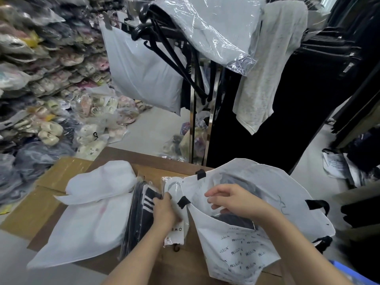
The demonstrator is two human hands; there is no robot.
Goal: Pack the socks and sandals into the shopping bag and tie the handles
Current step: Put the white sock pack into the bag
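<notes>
A white shopping bag (242, 258) with black handles and small printed lettering lies open on the cardboard at the right, dark items inside it. My right hand (232, 199) hovers over its mouth, fingers spread, holding nothing I can see. My left hand (164, 210) grips a clear packet of white socks (174, 233) beside the bag. Left of that lies a packet of dark socks with white stripes (141, 206). A white dust bag (92, 204), bulging, lies further left; its contents are hidden.
Flattened cardboard boxes (49, 194) cover the work surface. Piles of bagged sandals (51, 89) fill the left wall and floor. A metal clothes rack (193, 112) with black hangers, a hanging white bag and dark garments stands behind. Papers lie on the floor at right.
</notes>
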